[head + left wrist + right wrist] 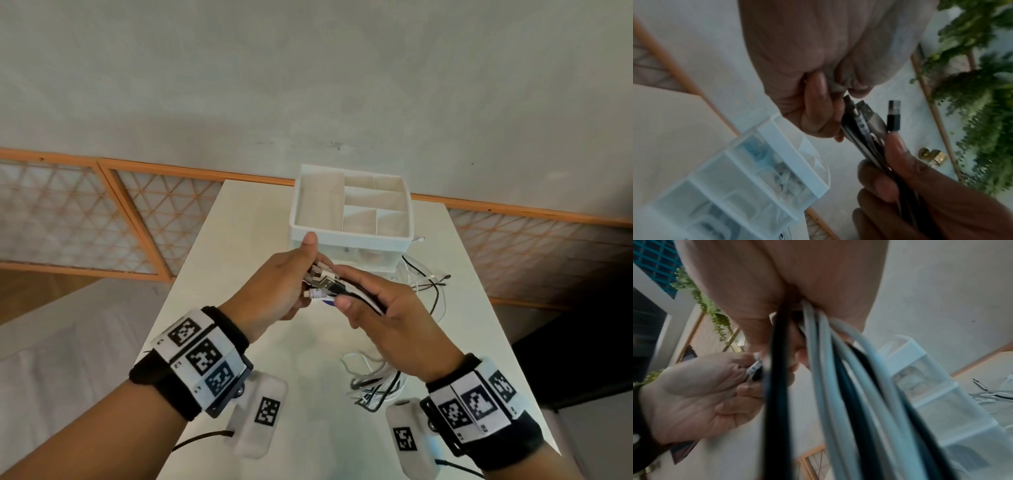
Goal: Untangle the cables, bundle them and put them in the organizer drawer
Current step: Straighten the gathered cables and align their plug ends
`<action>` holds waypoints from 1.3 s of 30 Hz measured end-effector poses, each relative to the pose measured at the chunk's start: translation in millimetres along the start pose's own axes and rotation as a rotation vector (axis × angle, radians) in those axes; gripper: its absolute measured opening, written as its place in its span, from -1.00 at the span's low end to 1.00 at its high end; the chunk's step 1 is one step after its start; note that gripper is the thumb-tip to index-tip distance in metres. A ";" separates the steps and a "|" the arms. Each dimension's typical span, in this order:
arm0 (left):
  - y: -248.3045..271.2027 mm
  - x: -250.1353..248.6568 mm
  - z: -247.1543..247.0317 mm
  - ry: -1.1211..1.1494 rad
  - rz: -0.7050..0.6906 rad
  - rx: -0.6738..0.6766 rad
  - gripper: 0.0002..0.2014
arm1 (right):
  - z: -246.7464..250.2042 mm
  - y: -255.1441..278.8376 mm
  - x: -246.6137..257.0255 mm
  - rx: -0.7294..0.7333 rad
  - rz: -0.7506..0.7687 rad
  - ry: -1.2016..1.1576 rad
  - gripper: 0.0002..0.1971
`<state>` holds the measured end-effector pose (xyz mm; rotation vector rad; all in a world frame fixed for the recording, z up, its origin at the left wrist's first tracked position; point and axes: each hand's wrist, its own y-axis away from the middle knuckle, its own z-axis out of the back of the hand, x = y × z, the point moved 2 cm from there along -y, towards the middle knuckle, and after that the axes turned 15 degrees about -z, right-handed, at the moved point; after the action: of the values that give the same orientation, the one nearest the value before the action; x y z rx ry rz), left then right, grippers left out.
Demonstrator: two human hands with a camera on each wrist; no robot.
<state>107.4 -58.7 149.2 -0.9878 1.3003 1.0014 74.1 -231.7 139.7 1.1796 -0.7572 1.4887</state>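
Observation:
Both hands hold a bunch of black and white cables (346, 291) above the white table, just in front of the white organizer (352, 236). My right hand (373, 308) grips the gathered cords, which hang down from the fist (828, 369). My left hand (291, 284) pinches the plug ends (865, 120), thumb raised. The USB plugs (323, 282) stick out together between the two hands. The cable tails trail onto the table (376, 380) below my right wrist and behind it to the right (424, 277). The organizer's clear drawers (748, 175) look shut.
The organizer's open top tray (322, 202) has several compartments. The table (239, 240) stands against a grey wall with an orange-framed lattice panel (68, 212). Green hanging plants (982, 113) and a brass fitting (933, 157) show in the left wrist view.

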 end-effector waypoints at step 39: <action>-1.2 -8.2 11.0 0.272 -0.055 -0.207 -0.70 | 8.9 -2.8 8.7 0.022 -0.054 -0.064 -0.50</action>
<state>111.4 -48.6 157.7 -1.3483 1.4010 0.9979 79.5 -236.1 150.4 1.2603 -0.7476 1.4239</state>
